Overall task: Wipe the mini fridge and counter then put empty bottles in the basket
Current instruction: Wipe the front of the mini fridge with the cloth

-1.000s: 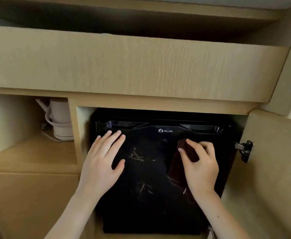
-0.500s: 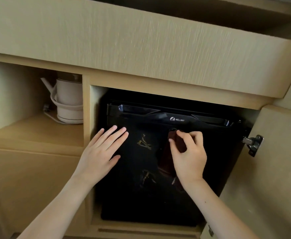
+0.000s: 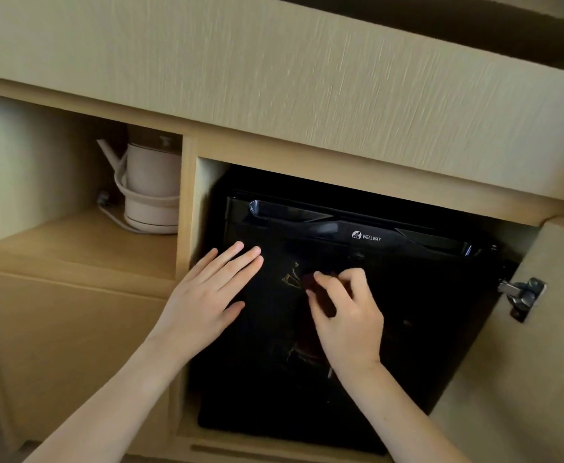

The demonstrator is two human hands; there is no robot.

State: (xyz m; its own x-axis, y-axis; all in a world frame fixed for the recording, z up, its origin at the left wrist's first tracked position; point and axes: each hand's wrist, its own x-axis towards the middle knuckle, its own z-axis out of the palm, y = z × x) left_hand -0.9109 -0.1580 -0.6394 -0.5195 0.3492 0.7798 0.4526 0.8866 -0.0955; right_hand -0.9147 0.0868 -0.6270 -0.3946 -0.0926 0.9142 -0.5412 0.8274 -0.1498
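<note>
A black mini fridge (image 3: 424,295) with its door shut sits in a wooden cabinet bay. My left hand (image 3: 207,295) lies flat on the left side of the fridge door, fingers straight. My right hand (image 3: 347,315) grips a dark reddish-brown cloth (image 3: 317,295) and presses it against the middle of the door. Most of the cloth is hidden under that hand. No bottles or basket are in view.
A white electric kettle (image 3: 150,192) on its base stands in the open shelf bay to the left. The cabinet door (image 3: 524,379) hangs open at the right, with a metal hinge (image 3: 521,295). The counter's front edge (image 3: 273,78) overhangs above.
My right hand has slid the cloth leftward across the fridge door, closer to my left hand. The view has shifted to the left and downward. My left hand stays flat on the door.
</note>
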